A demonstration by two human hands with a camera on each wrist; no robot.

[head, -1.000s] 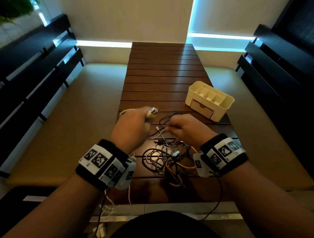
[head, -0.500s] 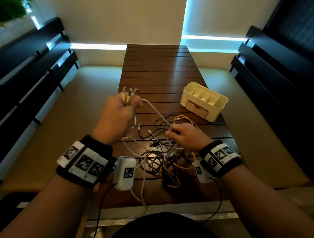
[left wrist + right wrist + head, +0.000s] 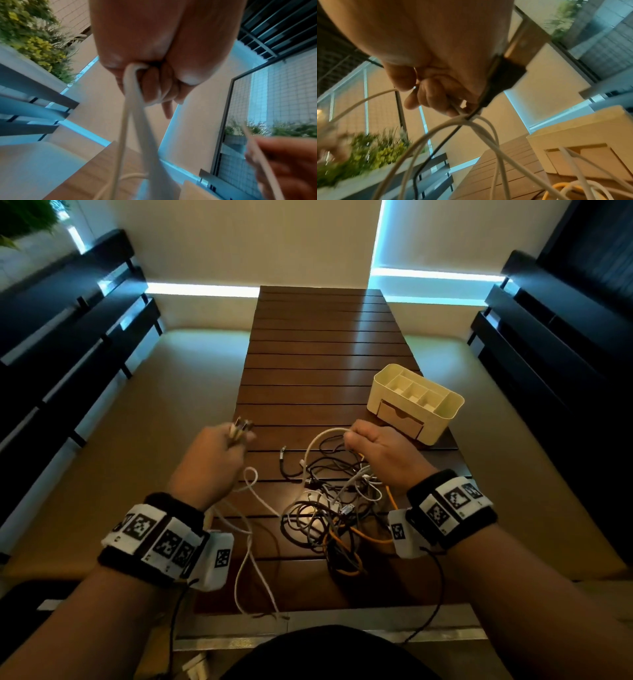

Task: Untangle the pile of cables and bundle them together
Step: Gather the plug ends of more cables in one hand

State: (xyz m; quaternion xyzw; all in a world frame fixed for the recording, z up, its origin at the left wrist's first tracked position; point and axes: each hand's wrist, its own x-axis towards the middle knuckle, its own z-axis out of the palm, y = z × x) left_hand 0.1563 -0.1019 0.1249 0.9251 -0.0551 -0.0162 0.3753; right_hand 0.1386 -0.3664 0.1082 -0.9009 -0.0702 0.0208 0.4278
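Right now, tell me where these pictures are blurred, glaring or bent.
Head view: glare on the brown slatted table, edges bowed, left hand smeared. Left wrist view: the thick white cables are soft, right hand blurred. Right wrist view: yellow-green plants are streaked.

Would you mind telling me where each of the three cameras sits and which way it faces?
Head: worn on the head, looking forward and down at the slatted table, the cable pile and the organizer box; both forearms, the left hand and the right hand show.
Left wrist: under the left wrist, looking along the palm; curled fingers grip white cables.
Right wrist: under the right wrist, looking along the palm; fingers hold white and black cables.
Shared: the box appears in the head and right wrist views.
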